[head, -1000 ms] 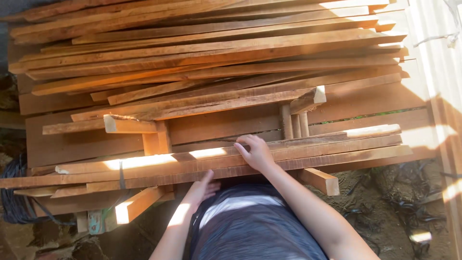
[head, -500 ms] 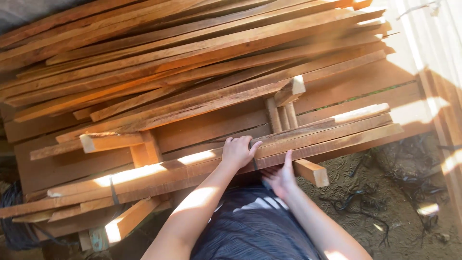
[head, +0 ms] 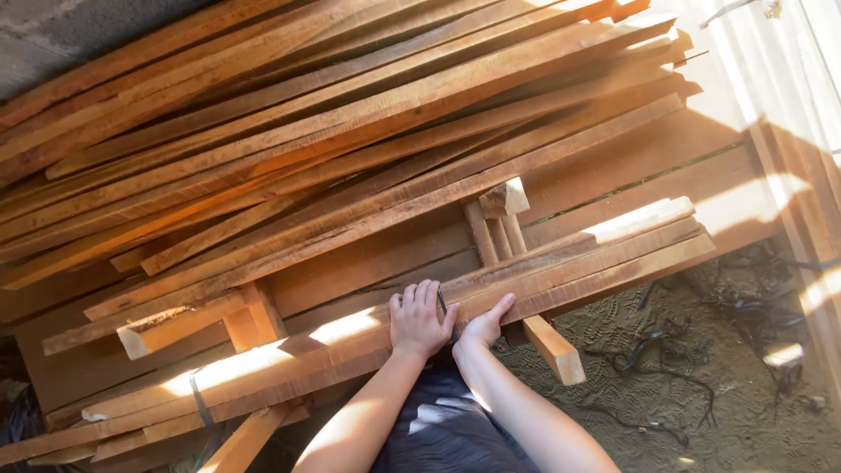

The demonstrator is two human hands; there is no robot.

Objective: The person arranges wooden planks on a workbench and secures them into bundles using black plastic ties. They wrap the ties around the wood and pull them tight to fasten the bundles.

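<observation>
A: Where are the hands?

B: Both sit side by side on the near bundle of long planks (head: 604,250), roughly at the middle of its length. The left hand (head: 419,317) lies flat on top, fingers spread and pointing away, not gripping anything. The right hand (head: 481,327) is just beside it, touching it, cupped against the near edge of the same planks with the thumb up over the top face. Whether its fingers curl under the wood I cannot tell.

A: And how does that bundle lie?

B: It runs from the near left up to the far right, its right end sticking out over the sandy ground (head: 701,403). A dark strap (head: 201,405) crosses it towards the left end. Sunlight falls in patches along it.

A: What is around it?

B: Beyond it, a big stack of boards (head: 350,114) slants the same way and fills the far half of the view. A short block (head: 554,349) pokes out from under the bundle, just right of the right hand. Some short upright pieces (head: 495,228) stand just beyond the hands. Dark straps (head: 745,307) lie loose on the ground at the right.
</observation>
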